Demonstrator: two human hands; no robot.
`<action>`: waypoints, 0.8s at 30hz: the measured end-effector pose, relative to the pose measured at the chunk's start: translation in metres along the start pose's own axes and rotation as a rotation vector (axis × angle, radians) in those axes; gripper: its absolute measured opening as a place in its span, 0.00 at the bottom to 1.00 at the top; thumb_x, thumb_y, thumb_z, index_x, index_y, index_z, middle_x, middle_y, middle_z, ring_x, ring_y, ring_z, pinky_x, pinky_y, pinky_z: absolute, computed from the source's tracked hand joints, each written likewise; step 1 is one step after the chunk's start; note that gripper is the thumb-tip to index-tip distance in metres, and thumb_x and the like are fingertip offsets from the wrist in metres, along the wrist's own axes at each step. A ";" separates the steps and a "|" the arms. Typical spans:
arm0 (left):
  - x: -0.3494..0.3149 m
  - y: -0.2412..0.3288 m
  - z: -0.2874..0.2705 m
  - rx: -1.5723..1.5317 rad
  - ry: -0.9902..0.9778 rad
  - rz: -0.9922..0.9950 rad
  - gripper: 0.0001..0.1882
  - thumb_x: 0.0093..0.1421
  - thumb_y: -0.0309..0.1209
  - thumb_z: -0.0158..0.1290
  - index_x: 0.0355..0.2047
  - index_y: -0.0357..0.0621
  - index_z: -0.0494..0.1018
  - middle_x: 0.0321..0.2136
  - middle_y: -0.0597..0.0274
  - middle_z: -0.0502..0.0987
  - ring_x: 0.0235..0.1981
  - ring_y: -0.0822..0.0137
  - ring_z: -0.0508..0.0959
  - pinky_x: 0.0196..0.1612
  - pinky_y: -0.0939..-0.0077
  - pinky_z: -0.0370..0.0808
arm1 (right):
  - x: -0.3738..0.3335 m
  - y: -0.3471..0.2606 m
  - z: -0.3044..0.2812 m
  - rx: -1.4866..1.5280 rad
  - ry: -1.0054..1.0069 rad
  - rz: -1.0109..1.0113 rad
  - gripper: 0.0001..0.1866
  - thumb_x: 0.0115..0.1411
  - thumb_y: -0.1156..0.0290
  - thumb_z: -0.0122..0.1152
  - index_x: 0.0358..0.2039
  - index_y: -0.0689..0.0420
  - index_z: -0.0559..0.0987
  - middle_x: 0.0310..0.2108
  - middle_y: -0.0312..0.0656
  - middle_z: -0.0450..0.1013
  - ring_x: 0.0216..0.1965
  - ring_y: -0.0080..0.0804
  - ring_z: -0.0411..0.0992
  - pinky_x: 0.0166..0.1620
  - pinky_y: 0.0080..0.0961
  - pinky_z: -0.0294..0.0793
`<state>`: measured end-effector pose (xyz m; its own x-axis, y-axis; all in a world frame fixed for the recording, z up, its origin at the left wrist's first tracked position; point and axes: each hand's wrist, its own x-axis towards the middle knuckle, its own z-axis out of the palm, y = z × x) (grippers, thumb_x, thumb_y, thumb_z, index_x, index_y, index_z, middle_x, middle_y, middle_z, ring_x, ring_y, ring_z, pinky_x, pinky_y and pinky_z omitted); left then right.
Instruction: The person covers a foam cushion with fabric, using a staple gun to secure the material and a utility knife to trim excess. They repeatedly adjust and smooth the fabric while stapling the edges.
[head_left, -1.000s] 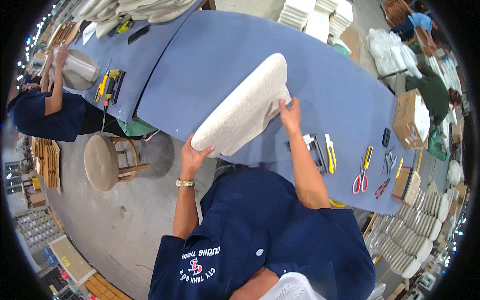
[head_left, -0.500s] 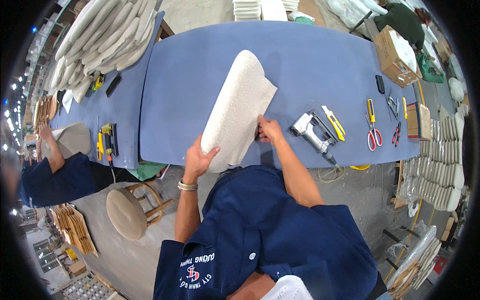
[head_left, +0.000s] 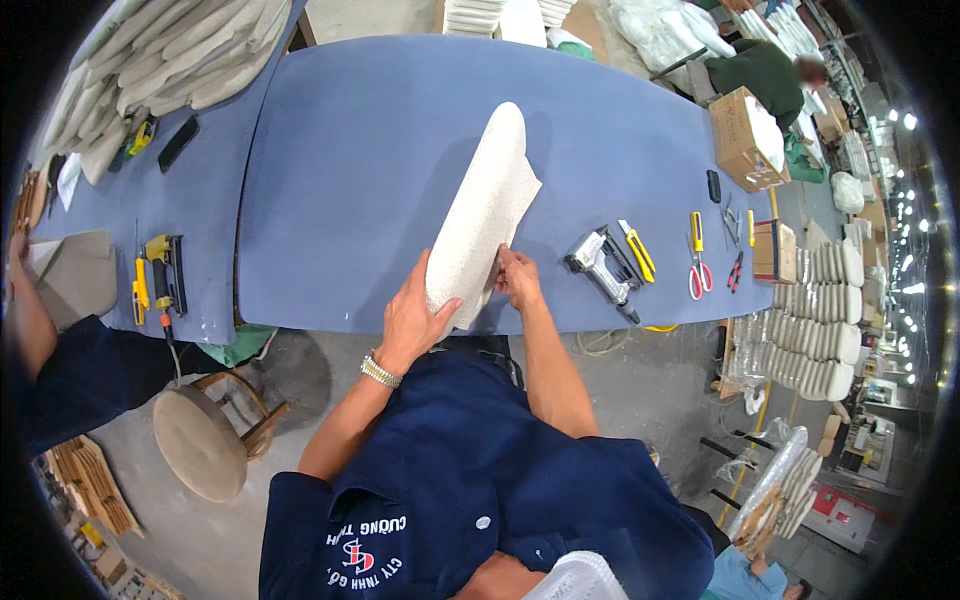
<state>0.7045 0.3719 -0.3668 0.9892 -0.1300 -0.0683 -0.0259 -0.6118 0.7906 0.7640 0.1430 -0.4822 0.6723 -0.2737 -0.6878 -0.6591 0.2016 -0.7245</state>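
A long padded panel in light cream fabric (head_left: 478,215), rounded at its far end, stands tilted over the front part of the blue table. My left hand (head_left: 414,312) grips its near left side, the thumb lying across the fabric and the fingers behind. At its right side, my right hand (head_left: 517,278) pinches the loose fabric edge, which flares outward farther up. The panel's back face is hidden. To the right of my right hand lies a silver staple gun (head_left: 606,268), with a yellow utility knife (head_left: 637,250) beside it.
Farther right are red-handled scissors (head_left: 698,270), pliers (head_left: 736,272) and a cardboard box (head_left: 748,140). A second staple gun (head_left: 166,280) lies on the left table near a co-worker's arm. Cushions (head_left: 190,60) are piled at the far left. A round stool (head_left: 200,442) stands below.
The panel has turned more edge-on, showing a narrower face. My right hand has drawn slightly nearer along its edge. The whole view has shifted, so surroundings appear farther left.
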 end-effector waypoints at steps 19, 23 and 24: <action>0.036 0.034 -0.012 0.011 -0.211 -0.007 0.53 0.62 0.42 0.61 0.75 0.35 0.40 0.64 0.27 0.64 0.57 0.31 0.74 0.56 0.48 0.76 | 0.081 -0.100 0.018 0.150 0.128 -0.050 0.35 0.66 0.55 0.57 0.62 0.74 0.69 0.59 0.58 0.72 0.58 0.51 0.73 0.55 0.48 0.73; 0.081 0.052 -0.012 0.024 -0.303 0.004 0.51 0.65 0.42 0.57 0.74 0.33 0.37 0.65 0.25 0.60 0.60 0.30 0.71 0.58 0.48 0.75 | 0.074 -0.101 0.051 -0.261 0.496 -0.102 0.37 0.67 0.46 0.53 0.52 0.76 0.77 0.51 0.66 0.76 0.56 0.61 0.75 0.57 0.45 0.72; 0.098 0.048 -0.003 0.021 -0.273 0.066 0.51 0.65 0.43 0.57 0.74 0.32 0.37 0.65 0.24 0.60 0.60 0.29 0.70 0.58 0.47 0.75 | 0.077 -0.096 0.052 -0.307 0.533 -0.133 0.37 0.68 0.44 0.51 0.50 0.75 0.79 0.47 0.68 0.78 0.54 0.65 0.75 0.57 0.46 0.72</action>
<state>0.8006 0.3316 -0.3337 0.9097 -0.3738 -0.1808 -0.0948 -0.6108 0.7861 0.8961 0.1512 -0.4678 0.5468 -0.7252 -0.4185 -0.7016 -0.1240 -0.7017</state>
